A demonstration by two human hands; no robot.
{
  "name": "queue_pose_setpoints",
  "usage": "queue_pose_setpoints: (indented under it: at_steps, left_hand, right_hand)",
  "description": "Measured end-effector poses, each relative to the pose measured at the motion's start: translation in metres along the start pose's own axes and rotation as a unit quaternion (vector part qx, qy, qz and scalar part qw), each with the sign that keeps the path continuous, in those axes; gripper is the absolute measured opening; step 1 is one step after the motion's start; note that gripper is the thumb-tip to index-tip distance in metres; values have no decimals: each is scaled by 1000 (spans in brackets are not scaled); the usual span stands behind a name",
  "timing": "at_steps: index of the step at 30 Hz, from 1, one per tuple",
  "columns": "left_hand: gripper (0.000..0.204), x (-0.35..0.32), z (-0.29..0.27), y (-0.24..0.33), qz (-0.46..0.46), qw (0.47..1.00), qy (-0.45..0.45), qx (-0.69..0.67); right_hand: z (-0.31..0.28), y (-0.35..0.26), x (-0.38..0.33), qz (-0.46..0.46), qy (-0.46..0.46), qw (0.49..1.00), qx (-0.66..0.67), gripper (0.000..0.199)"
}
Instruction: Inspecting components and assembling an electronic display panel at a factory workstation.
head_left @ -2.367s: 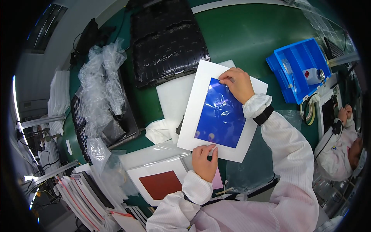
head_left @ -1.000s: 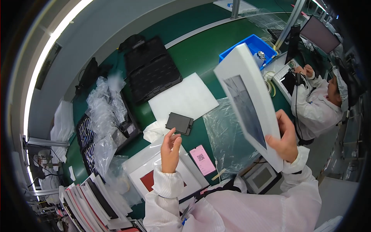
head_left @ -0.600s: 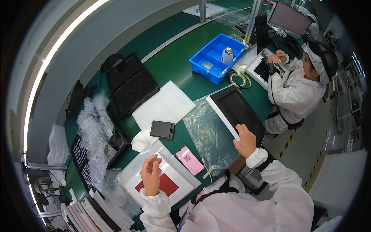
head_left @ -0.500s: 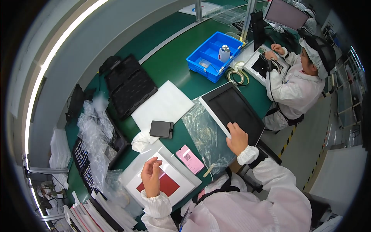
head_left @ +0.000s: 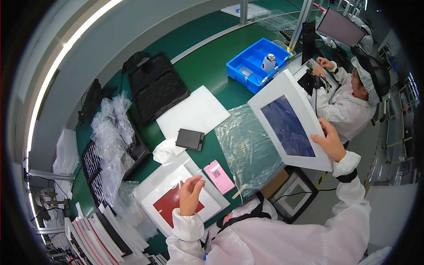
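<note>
My right hand (head_left: 329, 140) grips the edge of a white-framed display panel (head_left: 293, 152), thumb on the front of the frame. The panel is tilted up, its dark blue screen facing me, above a clear plastic bag (head_left: 249, 152). Over a second white-framed panel (head_left: 160, 199) with a red screen hovers my left hand (head_left: 191, 196); its fingers are loosely curled and nothing shows in them. That panel lies on white foam sheeting. Between the hands rests a pink phone (head_left: 219, 177) showing a square code. Beyond it sits a flat black box (head_left: 190, 139).
A blue divided bin (head_left: 256, 62) holds a white bottle. At left are an open black case (head_left: 157, 86), a white foam sheet (head_left: 194, 110) and crumpled plastic wrap (head_left: 110, 132). Stacked boards (head_left: 99, 238) stand at lower left. A co-worker (head_left: 349, 97) sits at right.
My right hand has lifted the panel and turned it from its black back to its screen side, moving right. My left hand has shifted slightly right over the red-screened panel.
</note>
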State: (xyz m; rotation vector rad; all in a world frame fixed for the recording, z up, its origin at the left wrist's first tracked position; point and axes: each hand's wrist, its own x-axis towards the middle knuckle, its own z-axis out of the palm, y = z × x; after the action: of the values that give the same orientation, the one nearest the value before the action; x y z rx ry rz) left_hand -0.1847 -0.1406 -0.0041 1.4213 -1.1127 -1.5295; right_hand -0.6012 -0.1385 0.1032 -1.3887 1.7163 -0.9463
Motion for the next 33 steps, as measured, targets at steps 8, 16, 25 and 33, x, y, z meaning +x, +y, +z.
queue_pose_setpoints:
  at_steps: [8,16,25,33]
  left_hand:
    - [22,-20,-3,-4,-7,999,34,-17]
    - [24,-69,-25,-18,-62,985,159,28]
    - [25,-79,-26,-29,-88,977,194,-11]
    - [26,-73,-19,-27,-91,980,178,26]
  right_hand:
    - [37,143,56,171,-66,898,400,34]
    - [55,185,85,218,-125,871,423,41]
    - [50,251,93,235,-82,938,242,33]
    - [114,178,82,-109,108,940,-306,48]
